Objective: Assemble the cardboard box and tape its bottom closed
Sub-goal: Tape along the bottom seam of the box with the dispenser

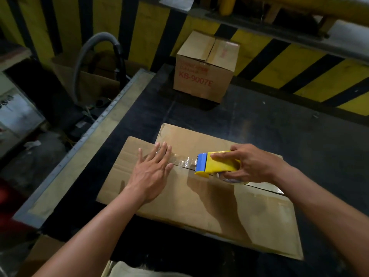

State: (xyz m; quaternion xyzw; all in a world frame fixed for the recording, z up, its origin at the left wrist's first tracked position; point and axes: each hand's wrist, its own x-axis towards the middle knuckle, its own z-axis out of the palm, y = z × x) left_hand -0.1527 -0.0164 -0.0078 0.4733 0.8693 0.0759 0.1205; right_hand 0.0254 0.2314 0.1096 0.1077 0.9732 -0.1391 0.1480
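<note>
**Taping the box seam**

The cardboard box (199, 206) lies on the near part of the dark bench (299, 126), closed flaps facing up. Clear tape (181, 161) runs along the seam. The left hand (153, 170) presses flat on the tape's left end, fingers straight. The right hand (253, 164) grips a yellow and blue tape dispenser (217, 162) on the seam. A second box (203, 70) with red print stands at the far edge.

Right hand (257, 164) mostly hides dispenser's (221, 163) roll (237, 181), probably tape.
</note>
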